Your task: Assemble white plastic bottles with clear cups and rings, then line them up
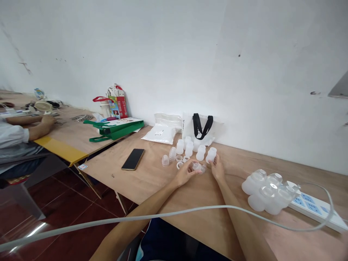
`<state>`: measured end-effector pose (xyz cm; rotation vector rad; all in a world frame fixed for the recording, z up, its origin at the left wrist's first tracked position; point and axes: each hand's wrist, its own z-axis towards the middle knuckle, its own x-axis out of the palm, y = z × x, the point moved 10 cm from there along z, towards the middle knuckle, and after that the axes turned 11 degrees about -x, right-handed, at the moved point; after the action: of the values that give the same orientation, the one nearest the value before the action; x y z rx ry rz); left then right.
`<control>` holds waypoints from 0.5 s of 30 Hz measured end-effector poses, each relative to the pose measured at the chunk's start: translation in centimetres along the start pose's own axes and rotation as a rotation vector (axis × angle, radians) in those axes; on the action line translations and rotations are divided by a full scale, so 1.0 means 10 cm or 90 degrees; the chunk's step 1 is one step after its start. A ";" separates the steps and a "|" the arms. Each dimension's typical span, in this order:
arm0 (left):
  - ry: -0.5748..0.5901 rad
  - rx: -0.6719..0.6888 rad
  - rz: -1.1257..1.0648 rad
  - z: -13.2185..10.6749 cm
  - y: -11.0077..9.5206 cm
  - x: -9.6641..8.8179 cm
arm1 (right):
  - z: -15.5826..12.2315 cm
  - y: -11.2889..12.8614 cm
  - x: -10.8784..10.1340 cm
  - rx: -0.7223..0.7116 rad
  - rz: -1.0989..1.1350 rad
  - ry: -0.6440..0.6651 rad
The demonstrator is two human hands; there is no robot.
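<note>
While the left hand [186, 174] grasps a clear plastic piece [196, 166] over the counter [152, 177], the right hand [218, 169] grips a frosted bottle [211, 154] toward the back edge. One black phone [133, 159]: near the left edge.

A pale wall [163, 54] fills the background, scuffed in places, with a dark spot [239, 55] right of centre and a crack-like mark [25, 67] at far left. Along it stand a near wooden table [152, 170] and, leftward, another wooden table [70, 131] with a yellow edge [61, 149]. Dark red floor tiles [73, 203] show a bright reflected streak [36, 229] beside a grey seat [32, 201]
</note>
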<state>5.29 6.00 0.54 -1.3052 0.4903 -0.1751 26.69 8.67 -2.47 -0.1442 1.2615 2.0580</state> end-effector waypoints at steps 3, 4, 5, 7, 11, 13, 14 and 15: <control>0.023 0.010 0.005 -0.01 -0.04 0.04 | 0.10 -0.02 0.09 0.002 0.003 0.011; 0.029 0.008 0.004 -0.02 -0.04 0.06 | 0.12 -0.03 0.11 0.004 0.000 0.015; 0.033 0.003 0.002 -0.01 -0.04 0.07 | 0.14 -0.04 0.12 0.007 -0.005 0.019; 0.034 -0.008 0.000 -0.01 -0.03 0.09 | 0.17 -0.06 0.14 0.013 -0.017 0.026; 0.027 -0.012 -0.003 0.00 -0.01 0.09 | 0.22 -0.06 0.14 0.024 -0.040 0.026; 0.026 -0.019 -0.005 0.00 0.01 0.09 | 0.24 -0.04 0.15 0.018 -0.037 0.027; 0.024 -0.022 -0.006 0.00 0.02 0.08 | 0.24 -0.03 0.14 0.014 -0.031 0.026; 0.020 -0.024 -0.007 0.00 0.03 0.06 | 0.23 -0.03 0.14 0.011 -0.024 0.023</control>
<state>5.79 5.81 0.07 -1.3437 0.5147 -0.1966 26.44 11.34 -2.04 -0.1965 1.2890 2.0190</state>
